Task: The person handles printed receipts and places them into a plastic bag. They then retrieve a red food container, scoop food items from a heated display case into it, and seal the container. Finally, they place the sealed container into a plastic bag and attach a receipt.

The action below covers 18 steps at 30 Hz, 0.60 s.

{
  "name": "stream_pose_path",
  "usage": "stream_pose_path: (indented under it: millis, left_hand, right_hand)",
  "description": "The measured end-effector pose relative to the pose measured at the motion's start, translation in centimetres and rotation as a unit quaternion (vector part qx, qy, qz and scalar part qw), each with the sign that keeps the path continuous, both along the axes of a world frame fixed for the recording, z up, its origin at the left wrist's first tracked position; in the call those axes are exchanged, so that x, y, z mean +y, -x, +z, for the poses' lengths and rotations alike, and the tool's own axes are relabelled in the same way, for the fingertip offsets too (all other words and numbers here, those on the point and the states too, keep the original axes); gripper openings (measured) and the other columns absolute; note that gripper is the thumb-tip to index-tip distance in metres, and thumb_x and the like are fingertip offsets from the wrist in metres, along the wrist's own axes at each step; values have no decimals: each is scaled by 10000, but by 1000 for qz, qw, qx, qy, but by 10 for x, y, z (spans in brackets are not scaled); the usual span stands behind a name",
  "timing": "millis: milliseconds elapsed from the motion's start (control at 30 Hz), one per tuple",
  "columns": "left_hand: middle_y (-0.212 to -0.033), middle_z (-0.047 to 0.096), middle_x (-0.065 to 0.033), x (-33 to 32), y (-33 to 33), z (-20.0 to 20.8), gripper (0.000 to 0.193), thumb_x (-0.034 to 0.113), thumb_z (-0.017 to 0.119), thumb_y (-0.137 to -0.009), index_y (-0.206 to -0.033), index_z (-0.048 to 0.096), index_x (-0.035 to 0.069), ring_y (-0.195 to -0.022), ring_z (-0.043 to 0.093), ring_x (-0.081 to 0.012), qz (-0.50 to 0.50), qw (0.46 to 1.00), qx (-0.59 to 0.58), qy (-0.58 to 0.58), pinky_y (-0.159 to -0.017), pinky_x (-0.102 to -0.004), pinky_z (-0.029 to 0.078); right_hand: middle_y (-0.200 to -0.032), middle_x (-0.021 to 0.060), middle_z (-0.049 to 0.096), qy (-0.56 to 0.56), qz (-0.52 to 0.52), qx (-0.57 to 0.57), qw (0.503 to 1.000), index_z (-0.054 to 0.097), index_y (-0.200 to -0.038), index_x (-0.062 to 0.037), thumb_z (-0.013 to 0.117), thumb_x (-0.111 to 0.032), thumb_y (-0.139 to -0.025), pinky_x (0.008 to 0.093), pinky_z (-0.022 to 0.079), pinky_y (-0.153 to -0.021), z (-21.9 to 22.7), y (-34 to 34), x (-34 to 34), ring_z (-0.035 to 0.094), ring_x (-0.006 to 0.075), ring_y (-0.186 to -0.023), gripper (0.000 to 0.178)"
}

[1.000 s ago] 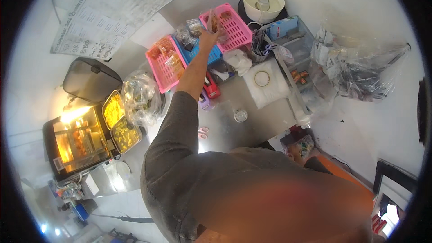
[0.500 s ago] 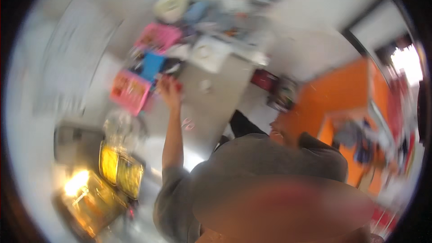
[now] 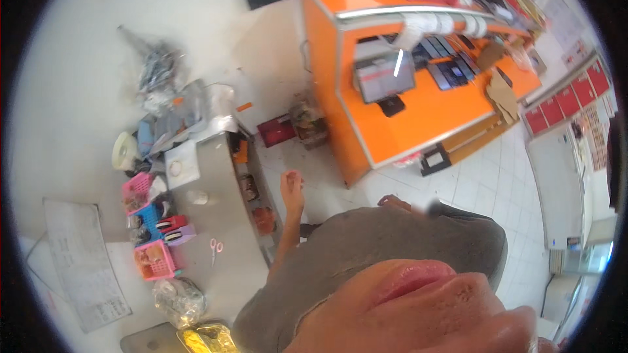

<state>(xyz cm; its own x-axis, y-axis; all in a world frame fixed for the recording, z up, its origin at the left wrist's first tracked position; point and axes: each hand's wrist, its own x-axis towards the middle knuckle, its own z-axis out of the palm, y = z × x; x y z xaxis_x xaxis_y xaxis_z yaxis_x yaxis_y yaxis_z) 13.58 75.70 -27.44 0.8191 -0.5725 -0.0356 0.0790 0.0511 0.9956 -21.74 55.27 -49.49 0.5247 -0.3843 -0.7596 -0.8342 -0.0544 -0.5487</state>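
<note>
My left hand hangs in the air just right of the grey table. Its fingers are loosely curled and slightly apart, and I see nothing in them. Past the front of my grey shirt, my right hand shows only in part, its fingers loosely stretched and no object visible in it. Two tape dispensers, a red one and a light purple one, stand on the table beside a blue basket. Pink-handled scissors lie nearer to me. A small white roll-like thing sits farther back.
Pink baskets line the table's left edge, with a clear plastic bag nearby. Under the tabletop is a shelf with small goods. An orange counter with a monitor and phones stands ahead right. A red box lies on the floor.
My view has swung to the right. The left hand has left the blue basket and red item on the table and is now off the table's right side. The orange counter shows more fully.
</note>
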Motion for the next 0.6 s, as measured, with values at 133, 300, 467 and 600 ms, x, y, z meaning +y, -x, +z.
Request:
stream_pose_path:
  millis: [133, 300, 467, 600]
  left_hand:
    - [-917, 616, -32, -94, 89, -14, 177, 171, 609, -958, -1078, 558, 51, -820, 593, -110, -125, 992, 14, -3, -699, -251, 474]
    - [-944, 629, -45, -199, 167, -34, 230, 195, 634, -947, -1093, 575, 28, -862, 619, -144, -137, 988, -62, -23, -726, -268, 490]
    - [-1035, 662, -99, -330, 210, 60, 280, 188, 704, -879, -1083, 611, 20, -989, 620, -211, -137, 962, -237, -1, -853, -352, 470]
    - [-1106, 641, -132, -416, 170, 130, 388, 260, 725, -847, -1151, 600, 55, -1057, 583, -332, -103, 844, -526, -1, -885, -417, 447]
  right_hand:
    - [-976, 83, 710, 39, -105, -138, 984, 698, -1137, -123, 674, -348, -871, 367, 581, -724, -20, 146, -45, 684, 222, -911, 348]
    - [-829, 64, 706, 29, -224, -28, 974, 731, -960, -130, 642, -230, -887, 304, 512, -479, 42, 197, -101, 640, 140, -601, 153]
    - [-858, 88, 699, 289, -158, -244, 912, 683, -1010, -25, 611, -254, -926, 303, 531, -668, 37, 248, -221, 664, 156, -746, 255]
    - [-888, 137, 700, 367, -207, -369, 828, 661, -999, 21, 616, -126, -919, 338, 526, -778, 181, 132, -342, 674, 219, -853, 173]
